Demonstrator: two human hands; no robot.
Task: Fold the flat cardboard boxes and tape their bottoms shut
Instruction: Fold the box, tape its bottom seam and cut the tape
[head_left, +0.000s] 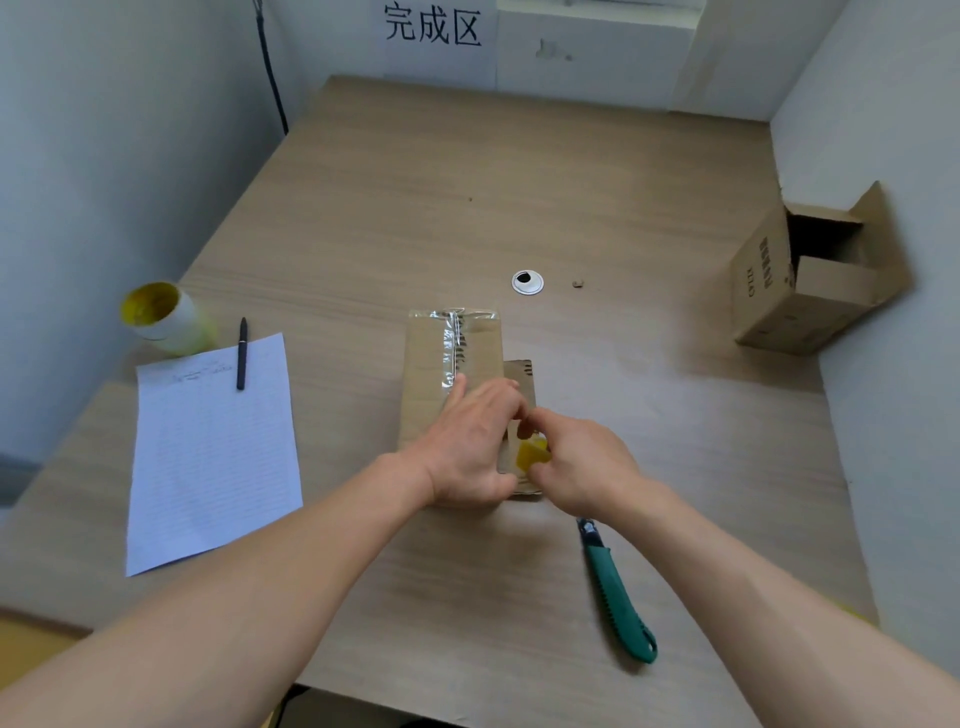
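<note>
Sealing a box bottom: far half taped, near half under the hands

Standing by the table (467, 182), I see the cardboard box (431, 364) lying near its middle with the closed flaps facing up. A strip of clear tape (453, 343) runs along the seam on the far half and laps over the far edge; the near half is covered by the hands, so I cannot tell whether tape reaches there. The left hand (467, 447) lies on the box, fingers fairly straight, pressing along the seam; the right hand (582, 462), touching it at the near right corner, is curled round a small yellow piece (532, 453) that I cannot identify. One folded box (800, 296) sits far right against the wall; I judge that one finished and this one partway sealed. A tape roll (166, 317) stands at the left; a green knife (615, 587) lies near right, untouched.
</note>
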